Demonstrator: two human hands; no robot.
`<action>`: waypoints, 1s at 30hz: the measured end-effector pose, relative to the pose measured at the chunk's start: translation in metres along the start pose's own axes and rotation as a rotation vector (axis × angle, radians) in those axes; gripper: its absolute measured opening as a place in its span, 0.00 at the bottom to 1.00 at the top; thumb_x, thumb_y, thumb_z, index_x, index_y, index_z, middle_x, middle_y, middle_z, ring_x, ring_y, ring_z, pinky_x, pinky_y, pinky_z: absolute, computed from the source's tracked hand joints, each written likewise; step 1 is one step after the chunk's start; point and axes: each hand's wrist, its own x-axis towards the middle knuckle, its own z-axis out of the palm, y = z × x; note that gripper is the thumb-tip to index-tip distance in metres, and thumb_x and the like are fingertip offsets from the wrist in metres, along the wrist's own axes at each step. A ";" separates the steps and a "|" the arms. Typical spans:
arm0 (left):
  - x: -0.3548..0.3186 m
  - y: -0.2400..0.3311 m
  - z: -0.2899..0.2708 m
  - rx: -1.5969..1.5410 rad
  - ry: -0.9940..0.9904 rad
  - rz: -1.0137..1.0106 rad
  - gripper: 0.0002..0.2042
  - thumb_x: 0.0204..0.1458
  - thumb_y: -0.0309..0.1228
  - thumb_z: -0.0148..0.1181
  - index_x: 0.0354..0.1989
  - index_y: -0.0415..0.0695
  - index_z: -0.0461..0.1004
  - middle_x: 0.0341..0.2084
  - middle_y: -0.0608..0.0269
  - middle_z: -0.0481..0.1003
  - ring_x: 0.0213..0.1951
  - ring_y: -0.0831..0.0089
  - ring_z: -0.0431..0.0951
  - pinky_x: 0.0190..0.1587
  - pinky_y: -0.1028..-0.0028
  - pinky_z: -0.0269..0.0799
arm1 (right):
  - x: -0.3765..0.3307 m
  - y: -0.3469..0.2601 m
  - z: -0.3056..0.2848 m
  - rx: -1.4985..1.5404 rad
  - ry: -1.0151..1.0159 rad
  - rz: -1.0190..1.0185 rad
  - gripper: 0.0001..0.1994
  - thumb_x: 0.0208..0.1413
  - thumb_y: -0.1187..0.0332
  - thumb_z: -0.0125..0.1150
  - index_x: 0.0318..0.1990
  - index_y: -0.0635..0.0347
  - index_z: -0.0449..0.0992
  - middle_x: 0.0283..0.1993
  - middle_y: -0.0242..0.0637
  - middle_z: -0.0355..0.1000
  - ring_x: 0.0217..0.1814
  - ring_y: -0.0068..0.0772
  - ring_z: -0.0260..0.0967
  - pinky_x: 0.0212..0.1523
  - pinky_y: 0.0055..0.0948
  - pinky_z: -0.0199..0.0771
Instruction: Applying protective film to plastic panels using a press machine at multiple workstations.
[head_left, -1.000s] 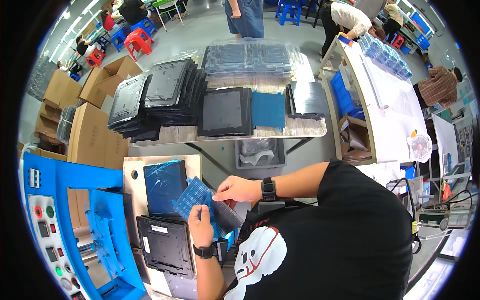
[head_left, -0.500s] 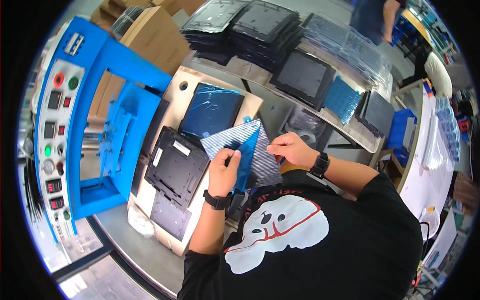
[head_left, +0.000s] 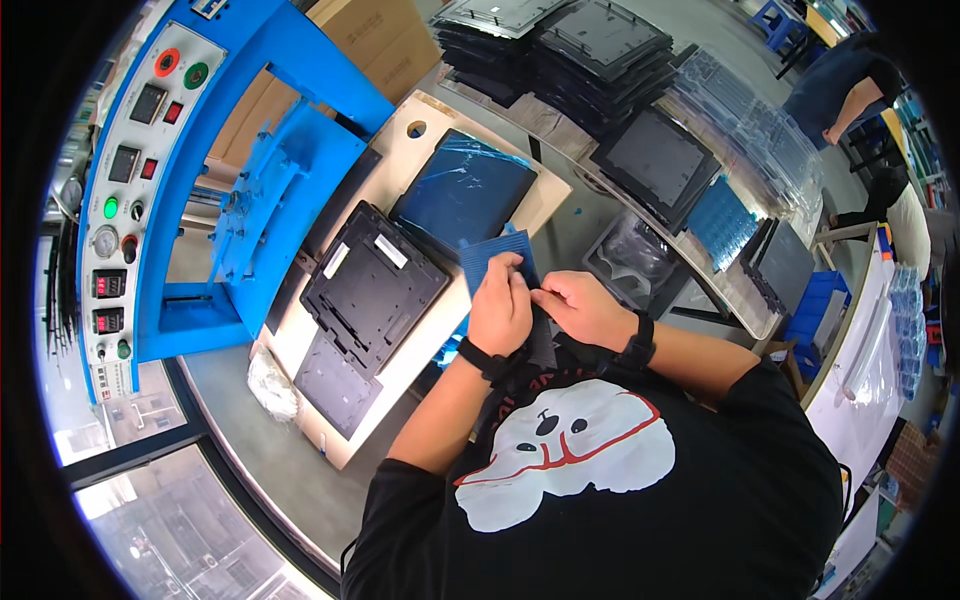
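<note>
Between my hands, in front of my chest, is a thin, finely striped blue-grey sheet [head_left: 498, 246], tilted and partly hidden by my fingers. My left hand [head_left: 500, 308] is closed on it, fingers bent over its face. My right hand [head_left: 585, 308] pinches at the sheet's right edge, close against the left fingertips. Beyond them on the wooden board, a dark panel under glossy blue film [head_left: 465, 190] lies flat. Left of my hands rests a black plastic frame [head_left: 375, 285] with two white labels. A flat grey plate [head_left: 338, 390] lies at the board's near end.
A blue press [head_left: 290, 200] with a button panel [head_left: 130, 200] stands at the left. Stacked black frames [head_left: 600, 50], clear trays [head_left: 750, 120] and a blue textured sheet [head_left: 722, 222] fill the far bench. A blue bin [head_left: 815, 310] is at right; another person [head_left: 845, 90] stands far right.
Both hands have drawn together around the sheet, which now shows its narrow bluish side instead of spreading wide. The loose blue film across it is mostly out of sight. The view has shifted.
</note>
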 end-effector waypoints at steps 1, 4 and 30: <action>0.002 0.004 -0.005 -0.007 -0.061 -0.049 0.10 0.59 0.24 0.48 0.47 0.34 0.65 0.27 0.47 0.73 0.30 0.55 0.75 0.36 0.65 0.70 | 0.001 -0.001 -0.001 -0.034 -0.042 0.016 0.15 0.60 0.67 0.58 0.25 0.68 0.67 0.23 0.50 0.64 0.24 0.52 0.61 0.27 0.40 0.61; 0.014 0.000 -0.017 0.073 -0.124 -0.062 0.10 0.61 0.33 0.53 0.38 0.37 0.68 0.22 0.50 0.71 0.23 0.59 0.69 0.29 0.65 0.66 | 0.005 0.003 -0.006 -0.025 -0.051 -0.055 0.16 0.61 0.67 0.57 0.24 0.68 0.65 0.22 0.50 0.63 0.24 0.50 0.59 0.27 0.39 0.60; 0.003 -0.070 0.017 -0.716 0.182 -0.676 0.19 0.69 0.40 0.42 0.35 0.38 0.74 0.25 0.73 0.70 0.28 0.85 0.65 0.32 0.80 0.64 | -0.058 0.095 -0.109 0.479 0.060 0.430 0.13 0.63 0.67 0.55 0.25 0.57 0.69 0.26 0.21 0.64 0.28 0.14 0.60 0.31 0.20 0.63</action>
